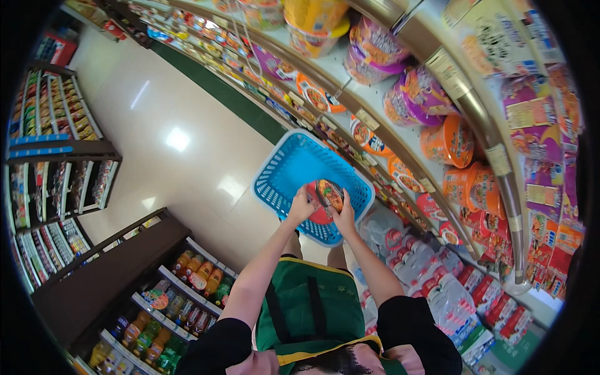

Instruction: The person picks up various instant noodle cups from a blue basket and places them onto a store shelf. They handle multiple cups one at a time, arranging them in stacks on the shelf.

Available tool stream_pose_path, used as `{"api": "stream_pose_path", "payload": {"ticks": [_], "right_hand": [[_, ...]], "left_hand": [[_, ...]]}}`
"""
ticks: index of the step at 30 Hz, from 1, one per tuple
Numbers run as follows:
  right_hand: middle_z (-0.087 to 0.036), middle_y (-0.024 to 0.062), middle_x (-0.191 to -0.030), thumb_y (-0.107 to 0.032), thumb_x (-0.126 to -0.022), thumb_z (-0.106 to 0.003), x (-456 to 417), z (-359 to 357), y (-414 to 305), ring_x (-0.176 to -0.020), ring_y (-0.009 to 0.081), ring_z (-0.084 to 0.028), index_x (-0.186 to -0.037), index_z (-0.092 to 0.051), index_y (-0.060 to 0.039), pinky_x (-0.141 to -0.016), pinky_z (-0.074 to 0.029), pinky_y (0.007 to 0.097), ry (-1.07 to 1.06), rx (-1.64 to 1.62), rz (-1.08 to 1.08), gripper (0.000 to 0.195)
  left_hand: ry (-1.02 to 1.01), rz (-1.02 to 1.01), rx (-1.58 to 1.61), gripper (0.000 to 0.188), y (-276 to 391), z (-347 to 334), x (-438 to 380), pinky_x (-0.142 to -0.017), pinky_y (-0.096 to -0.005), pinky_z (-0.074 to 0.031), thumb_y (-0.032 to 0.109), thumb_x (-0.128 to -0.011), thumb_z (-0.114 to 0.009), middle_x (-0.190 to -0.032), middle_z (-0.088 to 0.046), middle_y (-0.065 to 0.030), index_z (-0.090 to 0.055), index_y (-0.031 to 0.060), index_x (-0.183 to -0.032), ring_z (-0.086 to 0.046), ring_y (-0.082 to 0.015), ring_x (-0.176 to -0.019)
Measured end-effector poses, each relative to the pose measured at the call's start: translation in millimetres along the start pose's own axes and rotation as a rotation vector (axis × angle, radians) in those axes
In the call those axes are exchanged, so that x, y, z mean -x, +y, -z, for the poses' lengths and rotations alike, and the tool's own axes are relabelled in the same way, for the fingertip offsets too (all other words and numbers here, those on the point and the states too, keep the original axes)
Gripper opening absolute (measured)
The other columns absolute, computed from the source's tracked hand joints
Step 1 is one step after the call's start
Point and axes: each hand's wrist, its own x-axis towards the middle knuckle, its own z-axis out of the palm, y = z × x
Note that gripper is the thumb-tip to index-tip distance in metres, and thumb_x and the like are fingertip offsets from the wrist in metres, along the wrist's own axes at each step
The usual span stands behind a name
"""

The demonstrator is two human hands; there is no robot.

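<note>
Between both hands I hold a red instant noodle bowl point(329, 195) with a food picture on its lid. My left hand point(302, 206) grips its left side, and my right hand point(344, 212) has hold of its right side. Directly below the bowl is a blue plastic shopping basket point(304, 152) with slotted walls and a pale rim. No goods show inside the visible part of the basket; the hands and bowl hide some of its near end. What supports the basket cannot be seen.
Shelves at right carry orange noodle tubs point(447, 140) and purple noodle tubs point(419, 96). Below them stand wrapped packs of water bottles point(426, 274). A drinks shelf point(173, 288) with bottles is at lower left, and a snack rack point(51, 110) stands farther left. Pale tiled floor point(154, 140) runs between.
</note>
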Motion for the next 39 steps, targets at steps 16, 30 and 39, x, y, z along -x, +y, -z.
{"api": "stream_pose_path", "payload": {"ticks": [16, 30, 39], "right_hand": [[-0.038, 0.0351, -0.154, -0.005, -0.086, -0.071, 9.7, -53.3, 61.4, -0.14, 0.0511, -0.043, -0.157, -0.029, -0.0024, -0.116, -0.04, 0.0501, -0.056, 0.293, -0.334, 0.082], [-0.056, 0.023, -0.142, -0.002, -0.088, -0.066, 104.8, 101.1, -39.3, -0.13, 0.0421, -0.055, -0.134, -0.057, 0.0005, -0.107, -0.047, 0.0462, -0.05, -0.028, 0.264, 0.047], [-0.072, 0.0148, -0.104, 0.005, -0.089, -0.062, 177.7, 285.8, -53.1, -0.085, 0.032, -0.07, -0.109, -0.069, -0.0013, -0.073, -0.055, 0.0389, 0.253, -0.123, 0.447, 0.023]], "left_hand": [[-0.366, -0.125, -0.677, 0.084, -82.8, -53.1, -19.2, -0.122, -0.0508, -0.032, 0.016, -0.087, -0.063, -0.16, -0.032, -0.0332, -0.024, -0.0125, -0.156, -0.033, -0.0423, -0.151], [-0.253, -0.966, -1.169, 0.063, 112.9, -27.1, 112.3, -0.121, -0.0461, -0.034, 0.021, -0.096, -0.057, -0.163, -0.038, -0.0175, -0.042, -0.0008, -0.153, -0.039, -0.03, -0.151], [-0.085, -0.8, -0.46, 0.049, 248.8, -143.7, 207.7, -0.108, -0.0487, -0.047, 0.006, -0.091, -0.065, -0.138, -0.06, -0.0232, -0.058, -0.003, -0.138, -0.058, -0.0411, -0.126]]}}
